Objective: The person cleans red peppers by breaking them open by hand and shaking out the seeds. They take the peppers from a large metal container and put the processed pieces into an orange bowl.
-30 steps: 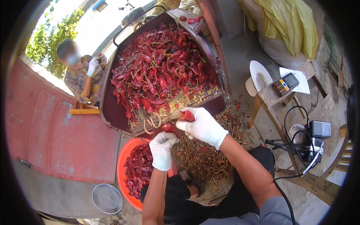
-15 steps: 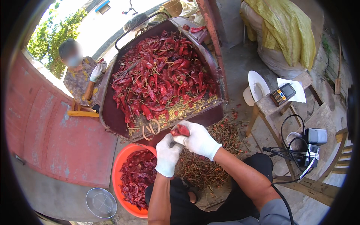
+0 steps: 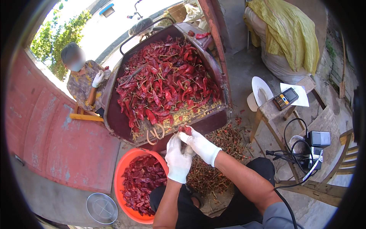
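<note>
Both my hands wear white gloves and meet just in front of a dark metal bin point(image 3: 206, 120). Between thumb and fingers, my right hand point(image 3: 204, 145) is closed on a dried red chili pepper point(image 3: 185, 130). Close against it, my left hand point(image 3: 178, 162) has its fingers drawn together beside the pepper; what they grip is hidden. Whole dried chilies point(image 3: 164, 78) with stems are heaped in the bin, with yellow seeds point(image 3: 179, 116) along its near edge. An orange tub point(image 3: 119, 173) of red chilies point(image 3: 143, 183) stands below left of my hands.
Loose stems point(image 3: 213, 168) cover the ground under my arms. Across the bin's left side sits another person point(image 3: 85, 78) with gloved hands. To the right, a wooden stool point(image 3: 269, 109) bears a handheld device point(image 3: 286, 98); cables point(image 3: 295, 152) trail nearby. A round sieve point(image 3: 102, 208) lies lower left.
My left hand has shifted right and turned, its fingers now pointing up beside the right hand. The chili has tipped farther behind my right fingers. The other person's hand has lowered slightly.
</note>
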Tool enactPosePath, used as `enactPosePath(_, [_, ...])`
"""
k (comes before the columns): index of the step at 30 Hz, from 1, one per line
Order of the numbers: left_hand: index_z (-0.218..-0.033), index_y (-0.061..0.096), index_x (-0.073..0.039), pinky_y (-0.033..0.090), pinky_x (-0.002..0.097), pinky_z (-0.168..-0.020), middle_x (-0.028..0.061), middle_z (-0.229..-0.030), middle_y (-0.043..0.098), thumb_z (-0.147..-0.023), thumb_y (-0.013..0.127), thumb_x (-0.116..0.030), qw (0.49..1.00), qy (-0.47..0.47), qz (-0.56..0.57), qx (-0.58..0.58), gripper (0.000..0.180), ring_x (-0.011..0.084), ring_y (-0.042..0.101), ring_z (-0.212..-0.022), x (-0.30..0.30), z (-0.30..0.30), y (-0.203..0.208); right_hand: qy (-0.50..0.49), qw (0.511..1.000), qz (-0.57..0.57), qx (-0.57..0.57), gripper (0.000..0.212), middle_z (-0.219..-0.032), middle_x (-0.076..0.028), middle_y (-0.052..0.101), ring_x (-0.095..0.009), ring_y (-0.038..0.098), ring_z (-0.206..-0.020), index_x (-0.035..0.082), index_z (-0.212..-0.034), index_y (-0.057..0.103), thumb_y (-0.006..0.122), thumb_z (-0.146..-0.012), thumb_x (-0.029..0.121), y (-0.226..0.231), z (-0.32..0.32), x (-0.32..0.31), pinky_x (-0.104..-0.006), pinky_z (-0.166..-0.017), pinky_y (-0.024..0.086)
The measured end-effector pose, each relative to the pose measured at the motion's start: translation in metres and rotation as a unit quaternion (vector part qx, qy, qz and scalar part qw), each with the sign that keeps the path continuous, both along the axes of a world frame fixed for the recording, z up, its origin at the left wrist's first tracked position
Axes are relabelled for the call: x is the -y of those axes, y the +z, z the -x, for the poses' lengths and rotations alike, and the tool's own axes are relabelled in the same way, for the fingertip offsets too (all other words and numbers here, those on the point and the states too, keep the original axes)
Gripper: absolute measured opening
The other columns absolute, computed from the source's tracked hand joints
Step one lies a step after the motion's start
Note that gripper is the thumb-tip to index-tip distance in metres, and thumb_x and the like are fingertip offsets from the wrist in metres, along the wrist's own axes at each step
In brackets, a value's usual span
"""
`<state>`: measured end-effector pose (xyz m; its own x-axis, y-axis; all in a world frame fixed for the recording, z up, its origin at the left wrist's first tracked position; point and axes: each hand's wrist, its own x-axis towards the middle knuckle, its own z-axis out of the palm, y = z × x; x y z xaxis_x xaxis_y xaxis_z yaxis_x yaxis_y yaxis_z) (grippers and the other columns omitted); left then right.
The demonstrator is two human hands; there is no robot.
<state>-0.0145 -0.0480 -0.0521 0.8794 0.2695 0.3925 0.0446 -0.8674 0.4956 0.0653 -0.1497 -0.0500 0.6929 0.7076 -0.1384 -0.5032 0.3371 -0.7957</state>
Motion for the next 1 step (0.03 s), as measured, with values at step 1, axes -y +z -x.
enactPosePath(1, [-0.141,0.05,-0.005,0.046,0.0431,-0.104,0.0213,-0.139,0.054,-0.088,0.071,-0.048,0.999,0.017,-0.03,0.012,0.072,0.034,0.056,-0.124,-0.0018,0.0002,-0.0022,0.02,1.0,-0.003,-0.015,0.031,-0.109,0.001,0.061,-0.009,0.055,-0.097,0.01,-0.13,0.054,0.057,-0.102,0.023,0.0077,0.003,0.0042,-0.03,-0.088,0.047])
